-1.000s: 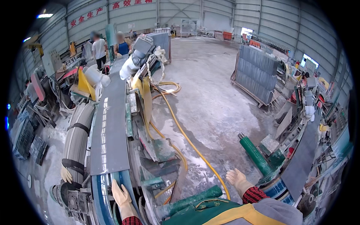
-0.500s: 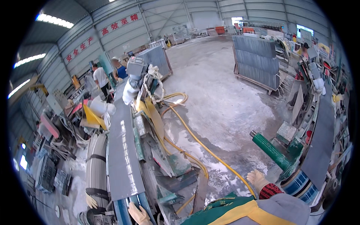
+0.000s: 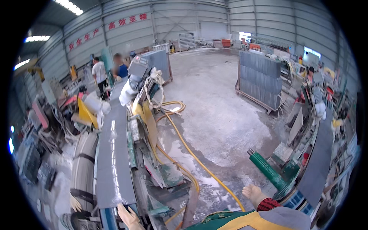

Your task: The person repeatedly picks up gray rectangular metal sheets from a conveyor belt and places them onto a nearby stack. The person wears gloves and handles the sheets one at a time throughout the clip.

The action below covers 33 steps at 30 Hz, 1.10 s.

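My left hand (image 3: 129, 217), in a pale glove, reaches in from the lower edge with its fingers stretched out. Its fingertips are at the near end of a long, smooth grey strip (image 3: 112, 168), over a blue part; whether they touch it I cannot tell. My right hand (image 3: 253, 193), below a red-and-black checked cuff, hangs over the floor with its fingers loosely apart and nothing in them. Beyond it a green metal cylinder (image 3: 268, 170) juts up from the right-hand machine. Left of the strip, a pale glove or gloved hand (image 3: 75, 203) shows beside a strapped grey bundle (image 3: 83, 168).
A yellow hose (image 3: 209, 170) winds over the wet floor. Stacked grey slabs (image 3: 260, 80) stand on a frame at the far right. A second grey strip (image 3: 316, 165) curves along the right. A motor (image 3: 138, 69) sits beside the left strip. Two people (image 3: 99, 76) stand beyond it.
The view has tilted up and shifted, so most things sit further left. My left hand has moved from the blue part toward the grey strip's near end. My right hand stays low beside the green cylinder.
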Available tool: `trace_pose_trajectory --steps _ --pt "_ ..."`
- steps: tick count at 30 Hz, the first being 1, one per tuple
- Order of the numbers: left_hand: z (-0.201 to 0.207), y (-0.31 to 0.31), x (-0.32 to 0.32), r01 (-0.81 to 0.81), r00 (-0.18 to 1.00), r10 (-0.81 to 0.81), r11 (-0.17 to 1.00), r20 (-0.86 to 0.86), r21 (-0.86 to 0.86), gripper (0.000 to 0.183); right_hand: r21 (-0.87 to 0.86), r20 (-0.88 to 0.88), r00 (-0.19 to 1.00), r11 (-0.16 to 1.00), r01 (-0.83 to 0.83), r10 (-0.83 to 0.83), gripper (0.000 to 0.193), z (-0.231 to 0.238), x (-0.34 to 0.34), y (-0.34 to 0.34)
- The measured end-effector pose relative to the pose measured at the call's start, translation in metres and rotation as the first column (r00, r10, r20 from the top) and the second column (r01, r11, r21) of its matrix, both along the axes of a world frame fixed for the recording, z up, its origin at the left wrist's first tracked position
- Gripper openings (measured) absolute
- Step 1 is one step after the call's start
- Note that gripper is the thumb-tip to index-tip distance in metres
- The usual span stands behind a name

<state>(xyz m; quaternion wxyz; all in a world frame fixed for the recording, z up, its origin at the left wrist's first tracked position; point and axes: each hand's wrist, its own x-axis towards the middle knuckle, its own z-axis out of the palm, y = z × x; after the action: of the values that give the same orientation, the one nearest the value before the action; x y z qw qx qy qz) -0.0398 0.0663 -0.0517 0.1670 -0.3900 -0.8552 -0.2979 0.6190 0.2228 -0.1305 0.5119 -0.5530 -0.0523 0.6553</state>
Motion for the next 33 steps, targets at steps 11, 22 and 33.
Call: trace_pose_trajectory --steps 11,22,33 --pt "0.014 0.007 0.004 0.059 0.998 -0.06 0.998 -0.032 -0.028 0.048 0.041 -0.007 0.999 0.998 -0.053 0.053 0.042 0.029 -0.037 -0.032" --pt "0.01 0.004 0.005 0.068 0.998 -0.069 0.997 -0.01 -0.034 0.048 -0.008 0.025 0.999 0.999 -0.043 0.043 0.041 0.023 -0.026 -0.026" --pt "0.012 -0.002 0.014 0.032 0.999 -0.031 0.997 0.025 -0.069 0.047 -0.01 0.056 0.998 1.0 -0.021 0.022 0.039 0.003 -0.015 -0.026"
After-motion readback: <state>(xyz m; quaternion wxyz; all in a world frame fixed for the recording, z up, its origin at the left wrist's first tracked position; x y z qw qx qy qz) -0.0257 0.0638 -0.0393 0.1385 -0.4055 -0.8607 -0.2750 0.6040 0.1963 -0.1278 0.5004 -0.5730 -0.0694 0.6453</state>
